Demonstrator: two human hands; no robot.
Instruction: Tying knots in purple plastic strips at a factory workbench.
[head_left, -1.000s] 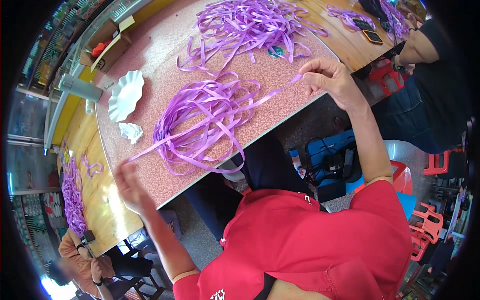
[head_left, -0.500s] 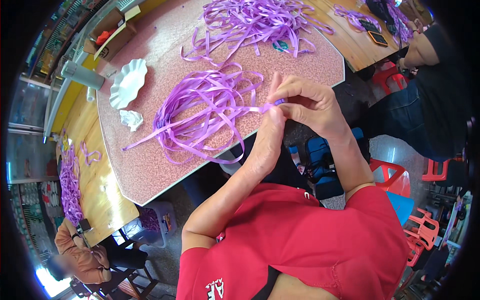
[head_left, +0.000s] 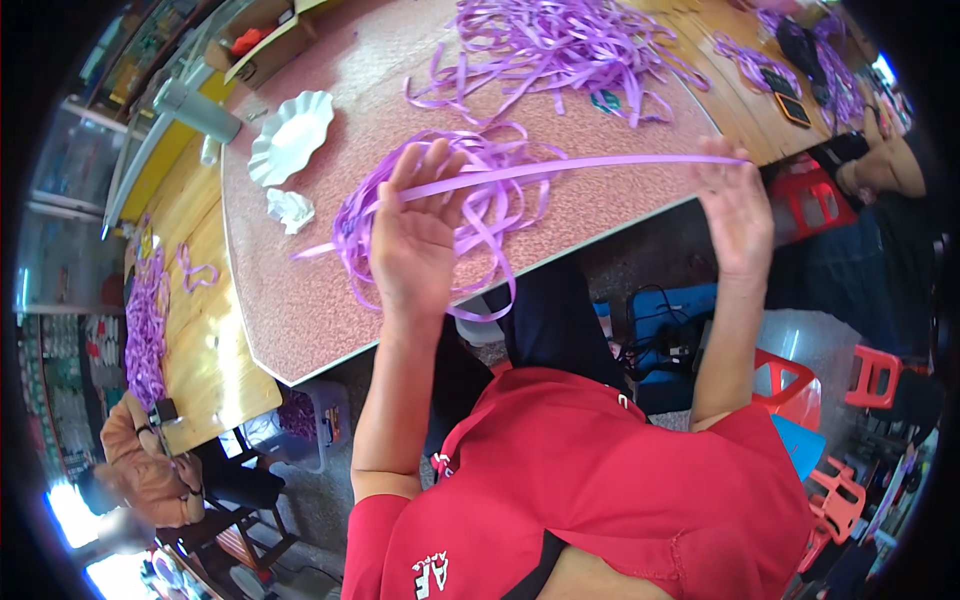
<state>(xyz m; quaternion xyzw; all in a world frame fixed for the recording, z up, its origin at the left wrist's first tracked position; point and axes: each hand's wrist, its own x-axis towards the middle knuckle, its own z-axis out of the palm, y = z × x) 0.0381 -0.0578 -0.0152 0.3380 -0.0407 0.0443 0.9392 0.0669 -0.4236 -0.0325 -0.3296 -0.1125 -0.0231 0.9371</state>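
A purple ribbon strap [head_left: 590, 162] is stretched nearly straight between my two hands, above the table. Its left stretch crosses the fingers of my left hand [head_left: 415, 245], which is turned palm up with the thumb against the strap. On the other side, my right hand [head_left: 738, 215] has the strap's far end at its fingertips; these are slightly blurred. Under the strap, partly behind my left hand, lies a loose coil of purple straps [head_left: 490, 235] on the pink speckled tabletop [head_left: 290, 310].
A bigger heap of purple straps [head_left: 570, 50] covers the far table. At left are a white scalloped dish [head_left: 290, 138], crumpled tissue [head_left: 290, 210], a grey-green bottle [head_left: 197, 110] and a cardboard box [head_left: 265, 55]. One person [head_left: 150, 460] sits lower left; another [head_left: 880, 230] is at right.
My hands were close together, pinching the strap; now they are wide apart, left hand moved left, right hand moved right, with the strap drawn out between them. The whole view has shifted slightly.
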